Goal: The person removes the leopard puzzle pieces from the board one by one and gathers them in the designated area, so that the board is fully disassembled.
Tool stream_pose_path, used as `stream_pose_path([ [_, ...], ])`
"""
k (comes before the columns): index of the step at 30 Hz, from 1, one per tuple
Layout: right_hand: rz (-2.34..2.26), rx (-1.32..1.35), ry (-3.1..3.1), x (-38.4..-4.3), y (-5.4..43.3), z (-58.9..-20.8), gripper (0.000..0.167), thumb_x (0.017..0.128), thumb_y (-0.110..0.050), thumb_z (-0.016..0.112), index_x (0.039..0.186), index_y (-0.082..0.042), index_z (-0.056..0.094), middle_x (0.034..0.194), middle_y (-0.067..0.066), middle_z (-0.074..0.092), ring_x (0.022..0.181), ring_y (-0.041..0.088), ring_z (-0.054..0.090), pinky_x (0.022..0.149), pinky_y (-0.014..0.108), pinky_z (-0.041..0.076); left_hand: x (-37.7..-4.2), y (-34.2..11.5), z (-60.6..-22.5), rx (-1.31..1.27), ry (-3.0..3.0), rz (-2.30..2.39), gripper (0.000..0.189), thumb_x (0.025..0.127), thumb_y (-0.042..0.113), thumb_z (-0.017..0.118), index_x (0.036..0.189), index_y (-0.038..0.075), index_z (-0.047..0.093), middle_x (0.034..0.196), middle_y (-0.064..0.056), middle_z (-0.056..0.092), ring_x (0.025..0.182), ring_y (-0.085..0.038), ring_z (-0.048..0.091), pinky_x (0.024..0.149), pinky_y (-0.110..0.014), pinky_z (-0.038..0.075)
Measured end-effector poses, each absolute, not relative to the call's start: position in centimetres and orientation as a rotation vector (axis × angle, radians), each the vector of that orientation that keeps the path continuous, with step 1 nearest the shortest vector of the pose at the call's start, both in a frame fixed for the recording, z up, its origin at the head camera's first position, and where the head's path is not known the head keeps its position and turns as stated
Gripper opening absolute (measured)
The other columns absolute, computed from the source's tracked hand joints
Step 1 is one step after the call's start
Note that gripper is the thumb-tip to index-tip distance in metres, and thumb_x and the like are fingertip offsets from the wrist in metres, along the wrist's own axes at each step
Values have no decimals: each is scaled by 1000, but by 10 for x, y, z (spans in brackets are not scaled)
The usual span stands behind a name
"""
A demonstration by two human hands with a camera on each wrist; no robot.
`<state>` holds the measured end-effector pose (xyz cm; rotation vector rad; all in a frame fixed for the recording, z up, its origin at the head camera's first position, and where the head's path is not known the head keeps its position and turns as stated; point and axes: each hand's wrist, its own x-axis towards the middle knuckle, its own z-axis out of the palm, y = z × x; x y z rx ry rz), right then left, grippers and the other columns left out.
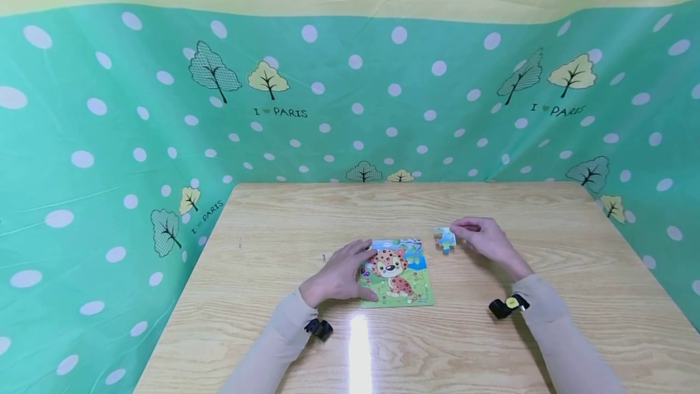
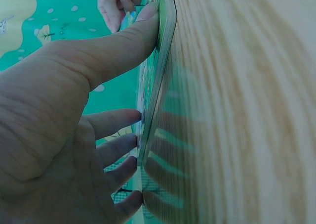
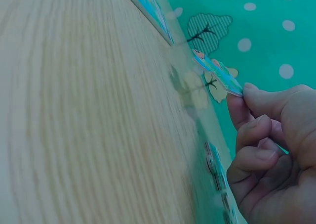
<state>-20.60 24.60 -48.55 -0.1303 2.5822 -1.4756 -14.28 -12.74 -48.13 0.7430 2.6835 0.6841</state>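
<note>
- Wooden worktop (image 1: pixel 284 230) carries the leopard puzzle (image 1: pixel 407 272).
- Left hand (image 1: pixel 341 272), fingers loosely spread, rests at its left edge; steady it lightly.
- Right hand (image 1: pixel 483 239) pinches a puzzle piece (image 1: pixel 446 238) beside it; best held level.

Dotted grn cloth (image 1: pixel 333 111), spotted orng leopard puzzle (image 1: pixel 396 275), grained brn tbl (image 1: pixel 454 333)

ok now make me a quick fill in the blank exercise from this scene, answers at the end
1. In the head view, the jigsaw piece pinched by the right hand is to the ____ of the leopard puzzle.
2. The left hand touches the ____ side of that puzzle.
3. The city named on the curtain is ____.

Missing words: right; left; Paris
</note>
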Motion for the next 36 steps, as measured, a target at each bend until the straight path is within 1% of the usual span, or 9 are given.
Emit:
stream_pose_path([
  [5,-1473,-103,2592,-206,259,-484,48,103,-39,65,129,2,67,89,13,67,61,12,52,50,26,47,-143,-128,-482,741,2689,679,105,75,54,88,159,11,41,170,-5,23,157,-28,15,125,-54,15],
  [7,-1476,-83,2595,-206,264,-483,49,103,-39,65,130,2,67,83,13,63,58,10,48,49,26,44,-143,-128,-482,739,2689,677,106,75,55,88,159,12,41,171,-5,22,157,-28,15,125,-54,15],
  [13,-1458,-10,2623,-207,282,-481,53,102,-45,65,131,0,66,75,7,58,58,10,46,49,27,44,-143,-128,-482,737,2688,675,106,75,55,89,159,12,41,171,-4,22,157,-28,15,125,-54,15],
  [17,-1460,39,2618,-206,294,-481,59,102,-47,65,134,1,64,72,1,55,58,9,46,49,26,44,-143,-128,-483,737,2689,674,106,75,55,88,159,12,41,171,-4,23,157,-27,15,125,-54,15],
  [24,-1468,77,2630,-206,312,-482,64,102,-48,63,139,4,60,75,0,58,57,7,46,49,25,45,-143,-128,-484,736,2690,673,106,75,55,88,159,12,41,170,-4,23,157,-28,15,125,-53,15],
  [29,-1504,95,2622,-205,324,-482,62,103,-45,63,140,5,58,75,-2,58,57,6,46,49,24,43,-143,-128,-483,733,2690,671,106,75,55,89,159,12,41,170,-5,22,157,-27,15,125,-53,15],
  [36,-1513,172,2620,-203,340,-480,65,104,-45,61,144,6,53,80,0,58,59,7,45,48,25,42,-144,-128,-483,743,2686,665,106,75,55,88,159,12,41,171,-5,22,157,-28,15,125,-53,15],
])
